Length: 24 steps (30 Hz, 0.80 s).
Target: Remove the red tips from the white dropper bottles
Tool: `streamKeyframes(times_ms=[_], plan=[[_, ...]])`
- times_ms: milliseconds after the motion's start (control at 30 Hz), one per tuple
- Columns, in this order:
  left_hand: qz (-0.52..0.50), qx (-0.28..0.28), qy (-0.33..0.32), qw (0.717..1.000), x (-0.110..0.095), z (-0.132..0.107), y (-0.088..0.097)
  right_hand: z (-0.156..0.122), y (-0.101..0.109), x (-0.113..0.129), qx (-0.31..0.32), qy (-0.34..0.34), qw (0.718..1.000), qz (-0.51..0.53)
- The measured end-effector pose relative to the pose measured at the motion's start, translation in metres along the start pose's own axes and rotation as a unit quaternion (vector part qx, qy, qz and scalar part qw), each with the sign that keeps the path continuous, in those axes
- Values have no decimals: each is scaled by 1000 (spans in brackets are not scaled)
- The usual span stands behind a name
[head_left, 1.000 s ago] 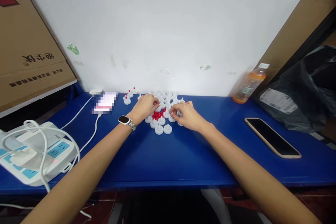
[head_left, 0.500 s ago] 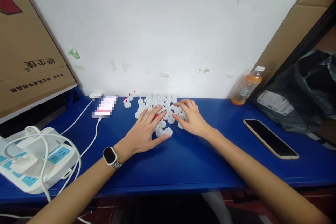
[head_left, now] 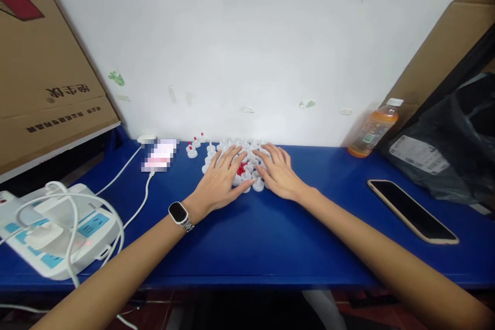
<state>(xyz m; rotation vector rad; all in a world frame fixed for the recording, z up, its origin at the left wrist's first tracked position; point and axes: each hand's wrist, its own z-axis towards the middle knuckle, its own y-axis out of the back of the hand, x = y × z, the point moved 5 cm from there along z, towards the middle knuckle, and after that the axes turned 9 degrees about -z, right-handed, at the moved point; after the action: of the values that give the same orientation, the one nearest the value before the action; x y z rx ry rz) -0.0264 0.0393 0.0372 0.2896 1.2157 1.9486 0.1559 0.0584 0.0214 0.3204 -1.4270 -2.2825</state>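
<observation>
Several white nozzle-like caps (head_left: 258,184) are crowded together on the blue table, close to the wall. Over the left part of this cluster lies my left hand (head_left: 221,178), fingers spread and a watch on its wrist. My right hand (head_left: 280,172) rests at the cluster's right side, its fingers apart and touching or just above the caps. Small red pieces (head_left: 242,168) show among the white caps between both hands. A few white caps with red tips (head_left: 192,151) stand apart to the left. My palms and fingers hide some of the caps.
At the left are a power strip (head_left: 58,245) with white cables, a charging phone with a blurred screen (head_left: 160,154) and a cardboard box (head_left: 58,62). On the right stand an orange drink bottle (head_left: 373,129), a dark plastic bag (head_left: 456,139) and a phone (head_left: 412,211).
My hands have pushed the cluster slightly inward and toward the wall, and the caps sit closer together. More of the red pieces shows. The whole view has shifted a little.
</observation>
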Motion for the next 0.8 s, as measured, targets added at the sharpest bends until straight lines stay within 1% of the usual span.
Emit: streamKeyframes(times_ms=[67, 100, 167, 233, 267, 300, 367, 400, 467, 533, 600, 700, 800], plan=[[-12, -36, 41, 998, 8, -10, 19, 7, 9, 2, -19, -7, 1000, -2], [-13, -42, 71, 996, 13, -16, 26, 14, 12, 4, -29, -10, 1000, 1], [-1, -21, 140, 990, 24, -30, 32, 38, 15, 12, -45, -12, 999, 13], [18, 33, 200, 979, 33, -44, 31, 73, 10, 27, -44, -8, 999, 29], [27, 58, 223, 973, 38, -50, 29, 93, 4, 38, -27, 3, 999, 36], [34, 77, 242, 967, 41, -55, 27, 114, -5, 49, 5, 8, 999, 46], [48, 93, 265, 959, 48, -60, 25, 151, -27, 73, 93, 15, 993, 65], [56, 95, 273, 956, 51, -60, 25, 166, -36, 83, 116, 6, 991, 61], [75, 91, 287, 951, 57, -59, 26, 190, -50, 100, 121, -5, 991, 56], [91, 84, 301, 946, 63, -59, 27, 201, -60, 114, 115, 6, 992, 43], [94, 78, 313, 942, 69, -60, 29, 203, -66, 121, 102, 13, 994, 33], [77, 79, 328, 938, 75, -63, 28, 197, -73, 124, 79, 15, 997, 15], [59, 77, 349, 932, 78, -64, 27, 193, -77, 124, 80, 14, 997, 6]])
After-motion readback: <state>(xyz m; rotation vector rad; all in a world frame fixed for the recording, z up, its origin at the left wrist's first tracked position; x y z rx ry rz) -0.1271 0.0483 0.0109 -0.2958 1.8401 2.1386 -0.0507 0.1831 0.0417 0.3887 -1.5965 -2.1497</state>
